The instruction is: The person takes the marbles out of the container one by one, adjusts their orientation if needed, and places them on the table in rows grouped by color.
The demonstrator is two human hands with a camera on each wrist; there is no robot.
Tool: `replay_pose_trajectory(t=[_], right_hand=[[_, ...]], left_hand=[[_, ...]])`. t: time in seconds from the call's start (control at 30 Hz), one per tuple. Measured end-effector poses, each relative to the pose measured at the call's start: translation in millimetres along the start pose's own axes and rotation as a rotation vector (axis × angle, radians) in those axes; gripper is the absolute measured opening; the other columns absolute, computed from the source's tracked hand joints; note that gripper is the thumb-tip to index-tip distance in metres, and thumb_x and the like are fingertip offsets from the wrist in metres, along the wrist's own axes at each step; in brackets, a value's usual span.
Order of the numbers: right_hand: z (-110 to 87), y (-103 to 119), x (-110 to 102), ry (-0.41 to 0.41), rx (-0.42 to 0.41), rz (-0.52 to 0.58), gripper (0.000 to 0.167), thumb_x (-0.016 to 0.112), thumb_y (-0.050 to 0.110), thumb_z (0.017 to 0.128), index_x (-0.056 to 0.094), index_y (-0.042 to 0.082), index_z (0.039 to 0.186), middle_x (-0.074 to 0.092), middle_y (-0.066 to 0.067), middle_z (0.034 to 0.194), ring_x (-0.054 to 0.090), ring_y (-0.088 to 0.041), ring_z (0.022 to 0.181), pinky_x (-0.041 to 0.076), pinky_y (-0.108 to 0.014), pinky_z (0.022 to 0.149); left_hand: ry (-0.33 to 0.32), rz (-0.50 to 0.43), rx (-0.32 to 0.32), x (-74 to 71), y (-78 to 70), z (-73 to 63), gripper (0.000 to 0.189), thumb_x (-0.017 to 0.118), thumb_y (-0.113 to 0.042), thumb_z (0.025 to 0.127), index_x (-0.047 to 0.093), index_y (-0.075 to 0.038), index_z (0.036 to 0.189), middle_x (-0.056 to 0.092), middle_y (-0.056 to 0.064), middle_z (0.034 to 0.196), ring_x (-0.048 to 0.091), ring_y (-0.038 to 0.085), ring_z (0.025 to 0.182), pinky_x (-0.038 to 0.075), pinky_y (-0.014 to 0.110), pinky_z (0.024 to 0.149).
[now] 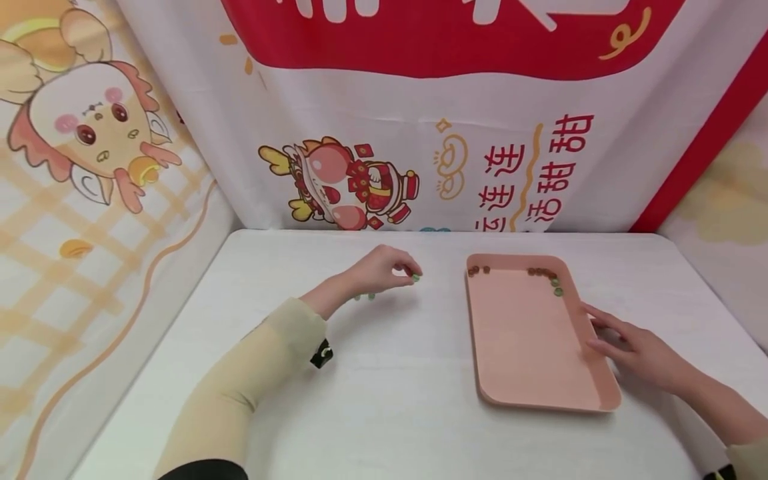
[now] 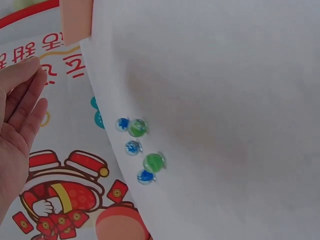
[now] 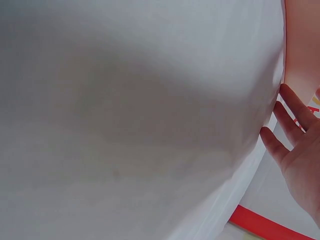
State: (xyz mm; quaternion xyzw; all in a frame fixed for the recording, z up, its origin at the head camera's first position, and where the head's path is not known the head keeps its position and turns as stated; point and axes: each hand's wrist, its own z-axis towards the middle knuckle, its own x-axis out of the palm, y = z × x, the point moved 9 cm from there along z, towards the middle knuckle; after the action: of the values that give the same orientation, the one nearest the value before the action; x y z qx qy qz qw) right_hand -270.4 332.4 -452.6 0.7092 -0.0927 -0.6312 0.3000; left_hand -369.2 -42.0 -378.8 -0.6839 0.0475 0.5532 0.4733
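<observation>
My left hand (image 1: 384, 268) is held above the white table, left of the pink tray, and pinches a small green marble (image 1: 416, 277) between thumb and fingertips. In the left wrist view that marble is hidden by the fingers of the left hand (image 2: 17, 107). A loose group of clear marbles with blue and green (image 2: 154, 162) lies on the table, partly hidden behind the left wrist in the head view. My right hand (image 1: 642, 350) touches the right rim of the tray (image 1: 528, 347); the right wrist view shows its fingers (image 3: 287, 120) straight and spread.
Several brown marbles (image 1: 542, 272) lie along the tray's far wall, in both far corners. A few green marbles (image 1: 559, 292) sit by its right wall. A printed cloth (image 1: 372, 100) hangs behind the table (image 1: 390, 413), and a patterned cloth (image 1: 90, 267) covers the left side.
</observation>
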Motion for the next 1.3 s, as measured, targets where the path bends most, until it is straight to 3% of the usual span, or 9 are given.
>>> replay_pose_trajectory(t=[0.3,0.5,0.93,1.3], right_hand=[[0.2,0,1,0.014,0.014,0.013,0.075,0.064,0.037,0.094,0.026,0.012,0.154,0.051,-0.030,0.131,0.045,-0.049,0.120,0.037,-0.068,0.088],[0.8,-2,3,0.042,0.047,0.026,0.076,0.062,0.040,0.094,0.023,0.013,0.155,0.048,-0.030,0.134,0.042,-0.050,0.122,0.036,-0.070,0.088],[-0.6,-1,5,0.040,0.059,0.024,0.076,0.061,0.042,0.094,0.024,0.013,0.155,0.050,-0.029,0.132,0.042,-0.050,0.122,0.036,-0.070,0.088],[-1.4,1,3,0.020,0.034,0.013,0.075,0.062,0.039,0.095,0.027,0.010,0.153,0.051,-0.031,0.132,0.043,-0.050,0.122,0.036,-0.069,0.089]], left_hand=[[-0.003,-0.019,-0.091,2.8,37.9,-30.5,0.019,0.071,-0.010,0.089,0.073,-0.005,0.107,0.070,-0.003,0.099,0.061,0.013,0.093,0.050,0.038,0.090],[-0.003,0.032,-0.118,7.3,54.4,-37.7,0.018,0.071,-0.007,0.089,0.074,-0.008,0.106,0.070,-0.003,0.101,0.061,0.012,0.095,0.049,0.035,0.090],[0.025,0.087,-0.137,17.3,65.8,-37.1,0.014,0.071,-0.008,0.088,0.075,-0.013,0.100,0.069,-0.006,0.097,0.060,0.010,0.092,0.048,0.032,0.089],[0.055,0.114,-0.196,21.2,68.8,-34.1,0.014,0.072,-0.009,0.088,0.075,-0.014,0.100,0.067,-0.007,0.094,0.058,0.010,0.088,0.047,0.032,0.089]])
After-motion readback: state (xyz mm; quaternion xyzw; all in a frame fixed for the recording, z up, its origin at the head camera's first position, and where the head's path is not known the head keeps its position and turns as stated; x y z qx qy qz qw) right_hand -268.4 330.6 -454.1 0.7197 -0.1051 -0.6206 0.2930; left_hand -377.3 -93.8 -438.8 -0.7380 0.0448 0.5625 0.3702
